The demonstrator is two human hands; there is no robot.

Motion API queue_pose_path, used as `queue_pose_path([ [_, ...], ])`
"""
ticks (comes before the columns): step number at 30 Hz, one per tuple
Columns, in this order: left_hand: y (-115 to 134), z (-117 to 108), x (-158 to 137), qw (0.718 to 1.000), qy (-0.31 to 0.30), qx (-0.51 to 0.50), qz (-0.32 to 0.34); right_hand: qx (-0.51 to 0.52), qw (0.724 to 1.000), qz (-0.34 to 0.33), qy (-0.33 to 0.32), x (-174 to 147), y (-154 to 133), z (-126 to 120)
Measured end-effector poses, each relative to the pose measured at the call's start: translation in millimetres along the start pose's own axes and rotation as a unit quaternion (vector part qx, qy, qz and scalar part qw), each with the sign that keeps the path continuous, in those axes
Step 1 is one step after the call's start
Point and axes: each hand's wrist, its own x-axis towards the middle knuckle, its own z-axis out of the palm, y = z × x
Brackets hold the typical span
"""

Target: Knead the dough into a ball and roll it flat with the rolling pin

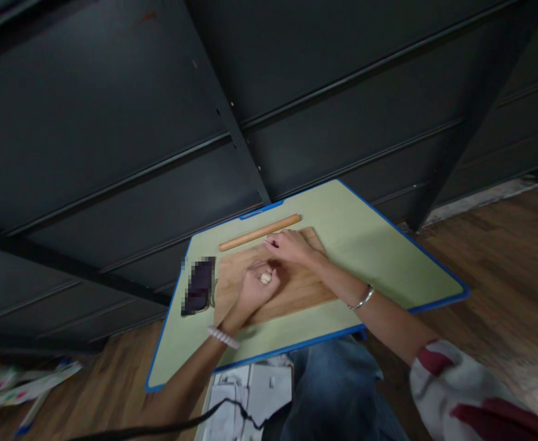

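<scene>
My left hand point(253, 288) is closed around a small pale lump of dough point(265, 278), which shows between the thumb and curled fingers. It is over the left middle part of a wooden board point(303, 288). My right hand point(291, 246) is over the board's far edge, its fingers curled and drawn together. What it may hold is hidden. Just beyond the hands, a wooden rolling pin point(260, 232) lies at a slant on the pale green tabletop, beside the board's far edge.
The board lies on a small pale green table point(365, 245) with a blue rim. A dark, pixelated object point(199, 286) is at the board's left. Dark metal panels point(168, 122) rise behind the table. Papers point(266, 392) and a black cable point(204, 418) are below the near edge.
</scene>
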Motion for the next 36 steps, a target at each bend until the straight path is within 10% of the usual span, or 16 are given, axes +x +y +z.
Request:
queue_pose_path([
  [5,-13,-1,8,0.963,0.126,-0.14,-0.191,0.004,1.0,0.001,0.006,-1,0,-1],
  [13,-19,2,10,0.911,0.281,-0.109,-0.283,0.019,1.0,0.0,0.015,-3,2,-1],
  [22,-8,-44,-22,0.989,0.048,0.016,-0.138,0.022,0.999,-0.024,0.013,-3,1,1],
  [28,-15,-57,2,0.965,-0.034,0.224,-0.132,0.026,0.999,-0.036,0.013,-4,2,0],
  [36,11,-25,-7,0.953,-0.057,0.293,0.056,0.018,1.0,-0.018,0.004,-3,0,0],
])
